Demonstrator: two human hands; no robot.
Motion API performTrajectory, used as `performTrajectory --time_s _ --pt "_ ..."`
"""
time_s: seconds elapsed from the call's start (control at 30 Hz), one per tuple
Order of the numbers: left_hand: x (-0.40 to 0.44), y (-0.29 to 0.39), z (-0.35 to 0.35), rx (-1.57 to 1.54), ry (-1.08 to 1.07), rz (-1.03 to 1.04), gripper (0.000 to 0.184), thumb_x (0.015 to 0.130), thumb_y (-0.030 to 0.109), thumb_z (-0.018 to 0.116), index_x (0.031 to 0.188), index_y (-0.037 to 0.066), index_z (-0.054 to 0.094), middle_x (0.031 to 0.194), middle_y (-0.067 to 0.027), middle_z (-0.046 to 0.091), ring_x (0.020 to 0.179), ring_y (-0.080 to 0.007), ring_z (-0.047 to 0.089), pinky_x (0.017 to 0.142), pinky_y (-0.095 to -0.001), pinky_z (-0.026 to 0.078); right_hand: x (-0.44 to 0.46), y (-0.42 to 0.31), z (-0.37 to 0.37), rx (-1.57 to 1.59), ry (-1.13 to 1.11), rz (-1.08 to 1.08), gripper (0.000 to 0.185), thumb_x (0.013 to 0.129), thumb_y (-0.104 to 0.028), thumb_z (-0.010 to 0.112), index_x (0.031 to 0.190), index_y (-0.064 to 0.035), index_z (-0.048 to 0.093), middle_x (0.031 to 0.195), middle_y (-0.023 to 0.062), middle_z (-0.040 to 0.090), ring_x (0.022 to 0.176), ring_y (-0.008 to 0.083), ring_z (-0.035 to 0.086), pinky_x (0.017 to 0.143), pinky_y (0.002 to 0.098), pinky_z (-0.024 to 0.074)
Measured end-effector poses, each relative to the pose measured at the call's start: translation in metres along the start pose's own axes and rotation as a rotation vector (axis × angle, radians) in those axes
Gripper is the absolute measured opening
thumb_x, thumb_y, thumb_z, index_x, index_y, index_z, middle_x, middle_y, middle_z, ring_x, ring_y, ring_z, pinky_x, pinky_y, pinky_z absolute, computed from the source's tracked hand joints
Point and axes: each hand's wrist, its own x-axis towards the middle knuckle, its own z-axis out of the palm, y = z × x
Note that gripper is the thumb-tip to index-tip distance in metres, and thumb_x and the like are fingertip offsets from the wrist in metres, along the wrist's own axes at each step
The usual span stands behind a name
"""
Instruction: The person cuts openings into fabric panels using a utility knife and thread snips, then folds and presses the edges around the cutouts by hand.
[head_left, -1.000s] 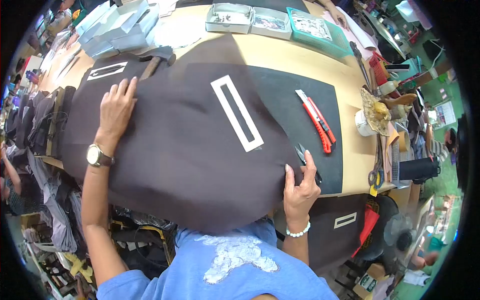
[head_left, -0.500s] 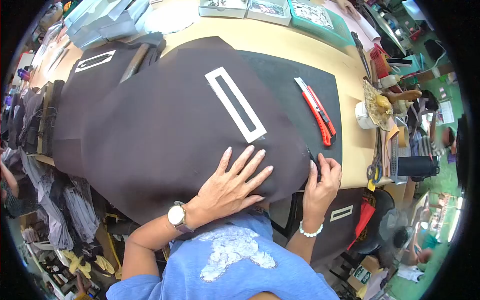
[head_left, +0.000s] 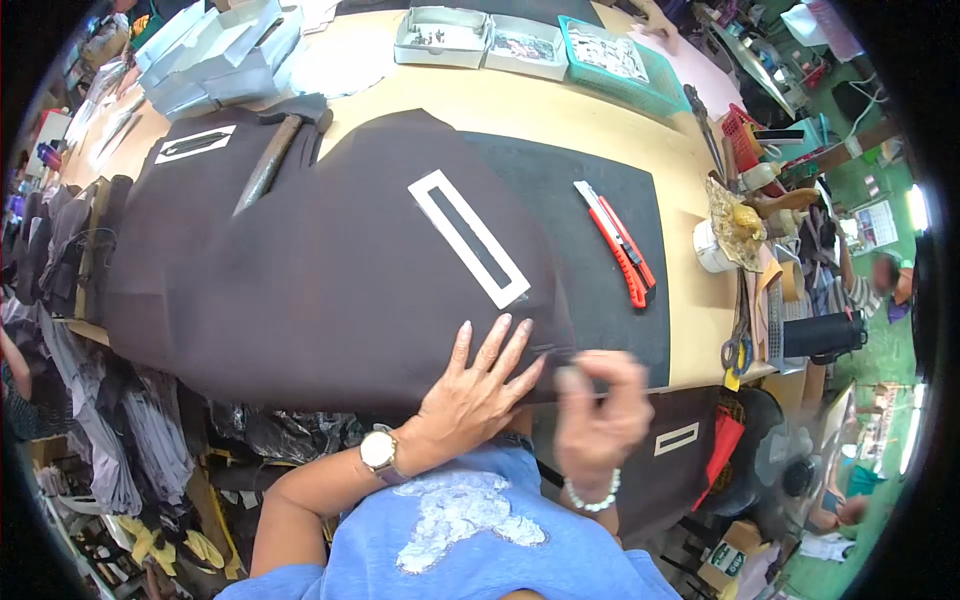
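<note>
A large dark brown sheet of material [head_left: 300,290] lies over the table's front edge. A white rectangular frame with a long slot [head_left: 470,240] rests on it at a slant. My left hand [head_left: 470,390] is flat on the sheet just below the frame, fingers spread. Blurred by motion, my right hand [head_left: 605,410] has curled fingers at the sheet's right edge; what it pinches cannot be made out. A red utility knife [head_left: 620,245], blade partly out, lies on the black mat [head_left: 550,165], apart from both hands.
At the left, a hammer-like handle [head_left: 268,165] sits by a second white frame [head_left: 195,145]. Small-parts boxes [head_left: 442,52] and a teal basket [head_left: 640,85] stand along the back. A white glue pot [head_left: 712,245] and scissors [head_left: 738,345] are at right. Another person's hand [head_left: 660,22] shows far back.
My right hand has moved left and slightly down from the sheet's right tip. The sheet's right edge has shifted left, exposing more mat. My left hand stays flat on the sheet.
</note>
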Motion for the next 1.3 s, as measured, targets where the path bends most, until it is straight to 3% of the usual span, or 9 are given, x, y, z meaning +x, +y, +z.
performTrajectory --time_s 0.07,0.17,0.27,0.63,0.83,0.93,1.03,1.13,1.3 --pt "-0.001 0.004 0.009 -0.016 0.104 -0.003 0.065 0.077 0.036 0.060 0.131 0.003 0.044 0.142 -0.0191 0.035 0.135 -0.0327 0.029 0.104 -0.0583 0.024 -0.005 0.001 0.016 -0.028 -0.244 0.078 0.012 0.078 -0.001 0.064 0.089 -0.0006 0.060 0.080 0.0116 0.062 0.072 0.0264 0.061 0.071 0.0346 0.0458" --pt "-0.007 0.001 0.000 -0.144 0.089 0.052 0.073 0.077 0.043 0.063 0.130 -0.003 0.043 0.140 -0.0235 0.035 0.133 -0.0361 0.029 0.104 -0.0581 0.024 -0.010 0.027 0.020 -0.225 -0.112 0.199 0.013 0.081 -0.005 0.060 0.093 -0.0011 0.062 0.084 0.0124 0.063 0.078 0.0290 0.059 0.075 0.0390 0.0435" --pt "-0.010 -0.007 -0.016 -0.442 0.118 0.007 0.078 0.077 0.048 0.064 0.129 -0.006 0.042 0.139 -0.0253 0.034 0.133 -0.0392 0.029 0.103 -0.0581 0.025 -0.016 0.051 -0.003 -0.544 -0.054 0.226 0.014 0.080 -0.005 0.061 0.094 -0.0018 0.063 0.085 0.0119 0.060 0.088 0.0291 0.056 0.082 0.0407 0.0403" --pt "0.051 -0.108 -0.041 0.006 0.298 -0.303 0.072 0.078 0.040 0.066 0.131 -0.001 0.041 0.135 -0.0212 0.040 0.130 -0.0385 0.032 0.104 -0.0550 0.027 0.068 0.114 -0.019 -0.863 -0.075 0.065 0.027 0.083 -0.019 0.063 0.099 0.0026 0.061 0.106 0.0173 0.058 0.100 0.0325 0.053 0.089 0.0431 0.0389" --pt "0.048 -0.120 -0.022 -0.169 0.331 -0.390 0.080 0.075 0.045 0.069 0.135 0.001 0.038 0.130 -0.0208 0.047 0.128 -0.0376 0.036 0.104 -0.0533 0.028 0.082 0.115 -0.024 -0.675 -0.206 0.129 0.028 0.079 -0.014 0.069 0.097 0.0041 0.057 0.100 0.0171 0.060 0.090 0.0277 0.059 0.079 0.0387 0.0459" --pt "0.047 -0.121 -0.025 -0.209 0.356 -0.393 0.083 0.073 0.044 0.071 0.136 0.002 0.037 0.129 -0.0206 0.048 0.126 -0.0373 0.039 0.105 -0.0515 0.028 0.084 0.084 -0.009 -0.441 -0.197 0.373 0.023 0.078 -0.008 0.069 0.092 0.0022 0.053 0.085 0.0152 0.063 0.074 0.0199 0.062 0.065 0.0317 0.0481" --pt "0.044 -0.125 -0.025 -0.252 0.373 -0.417 0.084 0.072 0.041 0.073 0.136 0.002 0.036 0.129 -0.0205 0.049 0.126 -0.0367 0.039 0.105 -0.0497 0.028 0.072 0.051 0.011 -0.216 -0.229 0.293 0.022 0.080 -0.006 0.066 0.095 -0.0003 0.051 0.070 0.0107 0.063 0.062 0.0142 0.061 0.058 0.0294 0.0474" --pt "0.043 -0.128 -0.024 -0.306 0.383 -0.428 0.084 0.071 0.038 0.074 0.137 0.001 0.035 0.128 -0.0207 0.050 0.126 -0.0358 0.040 0.105 -0.0481 0.029 0.062 0.032 0.034 -0.127 -0.351 0.166 0.048 0.078 -0.003 0.065 0.124 -0.0040 0.051 0.084 0.0171 0.066 0.075 0.0252 0.067 0.067 0.0331 0.0512" --pt "0.042 -0.128 -0.024 -0.321 0.373 -0.437 0.084 0.072 0.037 0.074 0.137 0.001 0.035 0.129 -0.0207 0.049 0.126 -0.0347 0.040 0.106 -0.0480 0.028 0.055 0.051 0.060 -0.158 -0.438 -0.021 0.054 0.076 0.001 0.063 0.128 -0.0101 0.053 0.091 0.0167 0.064 0.075 0.0298 0.065 0.066 0.0368 0.0508"
